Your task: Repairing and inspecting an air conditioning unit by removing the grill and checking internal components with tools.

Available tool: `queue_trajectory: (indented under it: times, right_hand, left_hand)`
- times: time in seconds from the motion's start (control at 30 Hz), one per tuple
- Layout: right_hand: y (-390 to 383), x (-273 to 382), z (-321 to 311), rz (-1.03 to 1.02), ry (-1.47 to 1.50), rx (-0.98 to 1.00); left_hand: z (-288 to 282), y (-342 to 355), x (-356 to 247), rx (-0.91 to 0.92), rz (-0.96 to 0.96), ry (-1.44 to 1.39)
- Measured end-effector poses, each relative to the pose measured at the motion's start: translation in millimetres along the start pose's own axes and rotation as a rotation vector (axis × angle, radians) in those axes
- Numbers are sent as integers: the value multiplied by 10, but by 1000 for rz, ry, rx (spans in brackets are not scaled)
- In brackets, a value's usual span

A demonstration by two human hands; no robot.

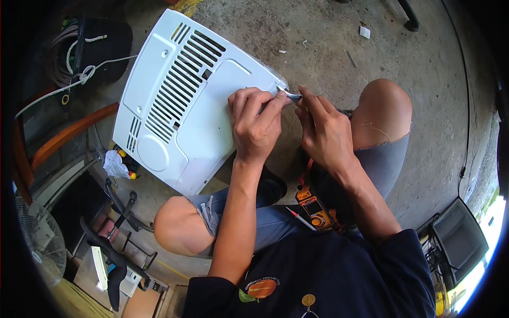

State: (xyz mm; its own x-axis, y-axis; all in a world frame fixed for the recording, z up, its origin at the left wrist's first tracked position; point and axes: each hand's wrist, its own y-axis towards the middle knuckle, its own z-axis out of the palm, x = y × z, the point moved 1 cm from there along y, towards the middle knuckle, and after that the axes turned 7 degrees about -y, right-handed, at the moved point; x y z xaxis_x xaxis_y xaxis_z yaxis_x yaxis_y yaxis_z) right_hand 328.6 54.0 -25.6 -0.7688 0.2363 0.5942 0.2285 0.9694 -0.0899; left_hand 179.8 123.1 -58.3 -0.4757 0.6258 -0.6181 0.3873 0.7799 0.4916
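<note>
A white appliance casing (212,122) with rows of dark slots lies tilted on the floor in front of me. At its right corner, my left hand (257,119) rests on the edge with fingers curled and thumb and index fingertip pinched. My right hand (326,130) is closed just beyond that corner. Between the fingertips of both hands runs a short silvery-grey piece (293,98), whose kind I cannot make out. Its ends are hidden by my fingers.
An orange and black multimeter (316,211) and a white probe with a red tip (301,217) lie between my legs. To the left are a dark bucket with coiled cable (103,47), a wooden bar (74,132) and a fan (40,238). A grey bin (460,241) stands at right.
</note>
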Motion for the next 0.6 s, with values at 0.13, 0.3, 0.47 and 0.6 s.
queue_trajectory:
  times: [0.13, 0.3, 0.47, 0.6]
  right_hand:
    - [22, 1, -6, 2, -2, 0]
    - [22, -64, 5, 23, 29, -46]
    - [23, -20, -8, -2, 37, 12]
    - [61, -21, -15, -28, 8, 3]
  left_hand:
    - [-14, 16, -15, 14, -19, 4]
    - [-25, 63, -45, 55, -11, 35]
    - [-19, 17, -37, 4, -16, 13]
    - [-5, 16, -22, -3, -17, 14]
